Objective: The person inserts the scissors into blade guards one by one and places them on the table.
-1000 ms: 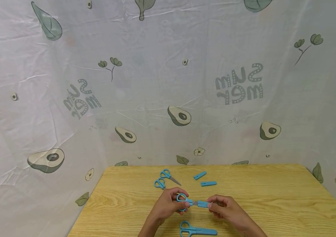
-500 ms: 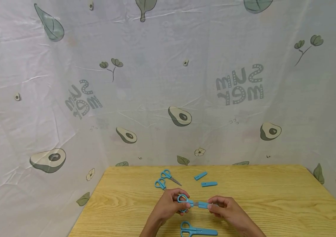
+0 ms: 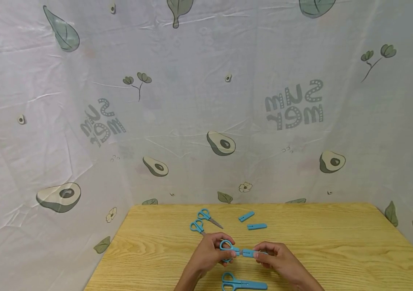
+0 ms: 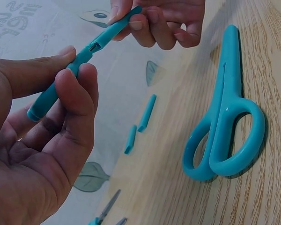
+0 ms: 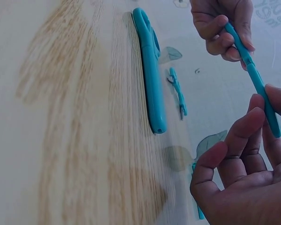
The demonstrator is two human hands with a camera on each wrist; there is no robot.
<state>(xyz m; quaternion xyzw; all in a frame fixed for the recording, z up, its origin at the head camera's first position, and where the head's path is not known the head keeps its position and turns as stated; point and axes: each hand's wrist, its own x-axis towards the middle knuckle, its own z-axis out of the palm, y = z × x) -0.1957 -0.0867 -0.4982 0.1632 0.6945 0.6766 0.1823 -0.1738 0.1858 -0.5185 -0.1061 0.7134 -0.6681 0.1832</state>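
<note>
Above the wooden table, my left hand [image 3: 210, 254] pinches blue-handled scissors [image 3: 235, 251] by the handle between thumb and fingers. Facing it, my right hand [image 3: 280, 260] pinches a blue blade cover [image 3: 248, 253]. The blade sits mostly inside the cover, with a short strip of metal showing between cover and handle in the head view. From the right wrist view, the cover [image 5: 259, 86] lines up end to end with the handle [image 5: 239, 42]. Below the hands lies another pair of scissors [image 3: 244, 283] with its blade covered, seen large in the left wrist view.
Two uncovered scissors lie behind my left hand, one [image 3: 209, 218] whole in view and one [image 3: 197, 226] partly hidden by the hand. Two loose blade covers, one angled [image 3: 246, 216] and one nearly level [image 3: 257, 226], lie farther back. A patterned curtain [image 3: 184, 121] hangs behind the table [image 3: 319, 230].
The gap of bare metal between the handle and the cover has narrowed as my hands came slightly closer together. The things on the table stay where they were.
</note>
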